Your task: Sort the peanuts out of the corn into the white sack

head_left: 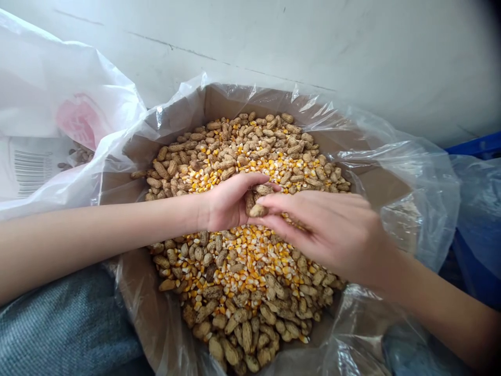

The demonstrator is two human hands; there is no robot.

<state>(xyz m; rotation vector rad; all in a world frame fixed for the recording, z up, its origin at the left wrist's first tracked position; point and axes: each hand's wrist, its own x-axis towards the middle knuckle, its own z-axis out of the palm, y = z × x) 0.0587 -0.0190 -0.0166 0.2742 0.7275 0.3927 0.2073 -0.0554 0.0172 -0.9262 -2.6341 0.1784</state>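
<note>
My left hand point(227, 202) reaches in from the left, cupped with the palm facing right, around a few unshelled peanuts point(263, 189). From the right, the thumb and fingers of my right hand point(344, 232) pinch another unshelled peanut point(258, 210) right at the left palm. Part of what the left fingers hold is hidden behind the right hand. Both hands hover over a cardboard box point(378, 185) lined with clear plastic. Inside it, loose peanuts point(250, 334) surround and mix with yellow and white corn kernels point(250, 256).
A white printed sack point(35, 104) with a barcode stands at the left, against the box. Behind is a pale wall point(274, 42). Something blue point(477, 146), partly under clear plastic, is at the right edge. My denim-covered leg point(66, 324) is at the lower left.
</note>
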